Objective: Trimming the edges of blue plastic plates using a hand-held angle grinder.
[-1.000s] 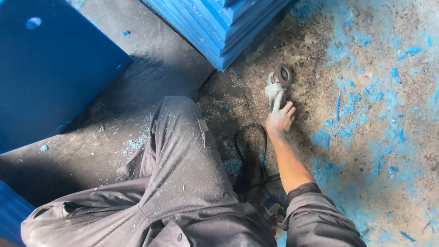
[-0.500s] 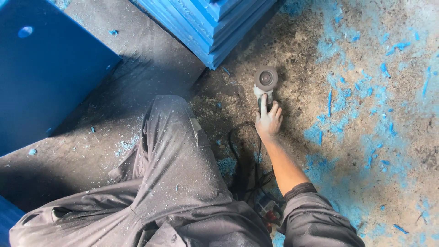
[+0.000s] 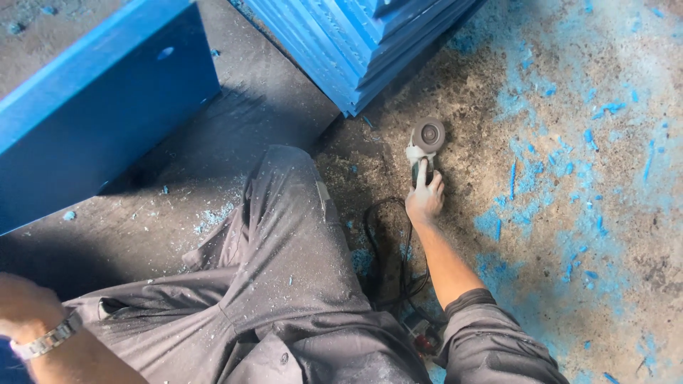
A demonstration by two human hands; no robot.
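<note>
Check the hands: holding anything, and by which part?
Right hand grips the angle grinder by its body, behind the disc, on the floor. Left hand holds nothing visible.

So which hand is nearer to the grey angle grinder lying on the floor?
Right. The right hand rests on the body of the grey angle grinder, fingers over it. The left hand is far off at the lower left edge of view, with a metal wristwatch.

A workshop: dusty concrete floor (image 3: 569, 107) strewn with blue shavings (image 3: 526, 206), stacked blue panels (image 3: 356, 43), an angle grinder (image 3: 425, 146).
</note>
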